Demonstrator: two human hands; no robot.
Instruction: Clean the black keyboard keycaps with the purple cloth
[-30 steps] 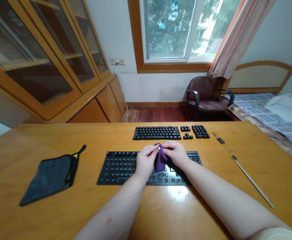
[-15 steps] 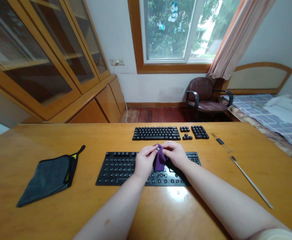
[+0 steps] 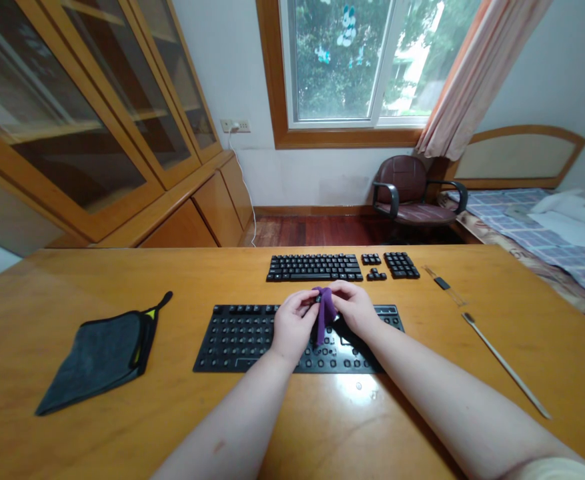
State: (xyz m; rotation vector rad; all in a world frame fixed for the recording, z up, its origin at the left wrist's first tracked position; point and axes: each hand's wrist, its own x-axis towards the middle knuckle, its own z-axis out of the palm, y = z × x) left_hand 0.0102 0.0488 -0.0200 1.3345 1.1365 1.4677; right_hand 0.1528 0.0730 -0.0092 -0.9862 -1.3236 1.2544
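Note:
Above the black keyboard [image 3: 237, 340], my left hand [image 3: 293, 323] pinches a small dark keycap [image 3: 318, 299] between thumb and fingertips. My right hand [image 3: 356, 310] is closed on a purple cloth [image 3: 326, 310], which wraps against the keycap and hangs down over the keys. Most of the keyboard shows bare switches, while caps sit along its top row at the left. My hands and forearms hide the keyboard's middle and right parts. Behind it, the removed black keycaps [image 3: 315, 268] lie in keyboard order on the wooden desk [image 3: 172, 433].
A folded grey cloth [image 3: 97, 360] with a black loop lies at the left. To the right are a wire keycap puller [image 3: 442, 283] and a thin brush [image 3: 505, 363]. Small keycap groups [image 3: 401, 265] lie beyond my right hand. A chair [image 3: 405, 193] stands past the desk.
The purple cloth has shifted in my fingers and hangs in a narrower strip. My left fingers have spread slightly around the keycap. Both hands stay above the keyboard.

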